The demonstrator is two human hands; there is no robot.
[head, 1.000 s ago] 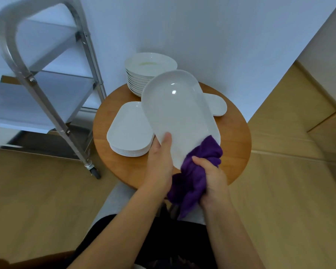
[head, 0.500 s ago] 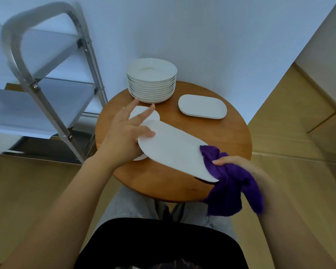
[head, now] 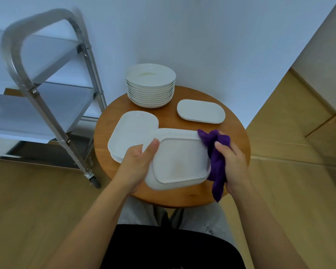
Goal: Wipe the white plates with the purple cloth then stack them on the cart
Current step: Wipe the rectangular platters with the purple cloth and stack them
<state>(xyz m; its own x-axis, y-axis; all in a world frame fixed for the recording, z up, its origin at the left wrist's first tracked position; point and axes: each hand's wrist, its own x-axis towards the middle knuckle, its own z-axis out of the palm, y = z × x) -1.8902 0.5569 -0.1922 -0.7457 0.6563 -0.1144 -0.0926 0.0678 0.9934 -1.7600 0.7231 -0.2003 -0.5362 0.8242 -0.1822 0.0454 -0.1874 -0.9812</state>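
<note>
Two hands work over a round wooden table (head: 239, 171). The left hand (head: 137, 166) grips the near-left edge of a white rectangular plate (head: 179, 162), thumb curled over its rim; the plate is held above the table with its underside facing up. The right hand (head: 234, 162) clutches a bunched purple cloth (head: 216, 152) against the plate's right edge, one end of the cloth hanging down. Just behind the held plate, on the table's left, lies a stack of rectangular plates (head: 132, 131). Farther right rest two oblong plates (head: 201, 111). At the back edge stands a tall stack of round plates (head: 150, 85). Left of the table stands a metal cart (head: 47, 105); its visible shelves hold no plates.
</note>
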